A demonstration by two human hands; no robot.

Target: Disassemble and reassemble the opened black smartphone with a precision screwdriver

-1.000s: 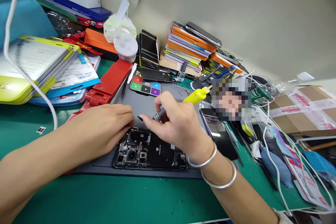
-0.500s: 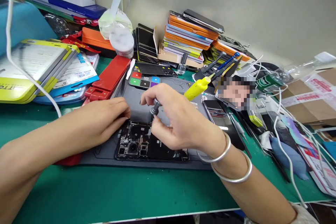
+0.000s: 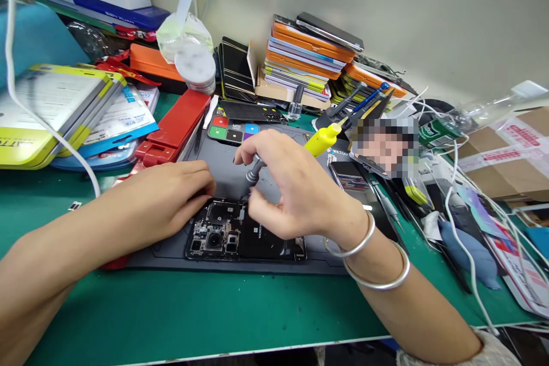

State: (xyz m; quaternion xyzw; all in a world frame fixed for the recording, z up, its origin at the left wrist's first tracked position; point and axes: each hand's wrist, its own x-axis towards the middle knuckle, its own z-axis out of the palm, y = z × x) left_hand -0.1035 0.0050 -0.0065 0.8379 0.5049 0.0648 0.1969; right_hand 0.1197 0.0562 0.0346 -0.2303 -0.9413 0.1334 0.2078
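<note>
An opened phone [image 3: 215, 240] lies on a dark grey mat [image 3: 163, 254], its camera module and inner parts exposed. My right hand [image 3: 287, 186] is closed on a grey screwdriver [image 3: 254, 171], gripped between thumb and fingers. The screwdriver leans over the phone's upper edge, and its tip is hard to make out. At the phone's top left corner rests my left hand [image 3: 184, 191], fingers curled and pressed together. Whatever those fingers may hold is hidden.
Behind the phone lies a coloured screw tray [image 3: 234, 135]. A red tool [image 3: 175, 128] stands left of it, a yellow bottle [image 3: 323, 138] right. A second phone [image 3: 349, 177] lies to the right, near loose cables and a blue air blower [image 3: 469, 254].
The screwdriver is more tilted, its top leaning further right. My right hand has shifted slightly with it. The whole view has moved a little.
</note>
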